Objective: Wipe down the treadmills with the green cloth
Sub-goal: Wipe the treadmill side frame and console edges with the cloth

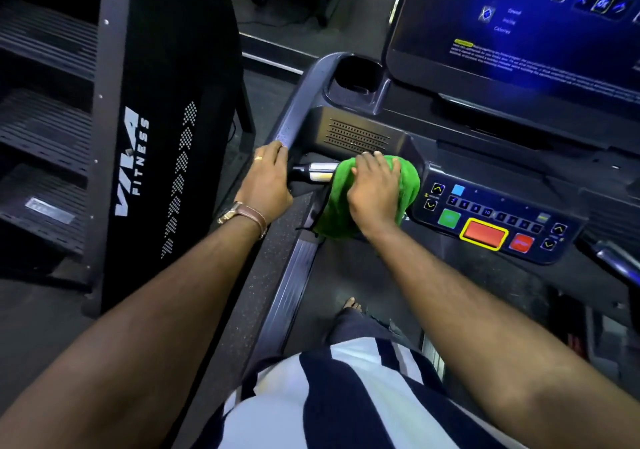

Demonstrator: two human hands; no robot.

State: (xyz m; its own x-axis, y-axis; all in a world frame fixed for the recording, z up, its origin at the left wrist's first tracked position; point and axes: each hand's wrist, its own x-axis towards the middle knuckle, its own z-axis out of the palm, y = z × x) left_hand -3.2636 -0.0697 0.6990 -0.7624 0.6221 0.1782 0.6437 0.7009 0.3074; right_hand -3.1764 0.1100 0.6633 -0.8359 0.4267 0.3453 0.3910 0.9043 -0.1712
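Observation:
I stand on a dark treadmill (346,129). Its short front handlebar (317,172) has a silver sensor section. My right hand (375,194) is closed over the green cloth (408,185), which is wrapped around the inner part of that bar beside the button panel (491,220). Part of the cloth hangs down below the bar. My left hand (268,185) grips the left side rail (294,119) where the bar joins it; it wears a ring and a wristwatch.
A lit blue console screen (519,22) rises at the upper right, with a cup holder (356,74) to its left. A black VIVA FITNESS stair machine (145,129) stands close on the left. The treadmill belt (450,292) and a bare foot (351,304) lie below.

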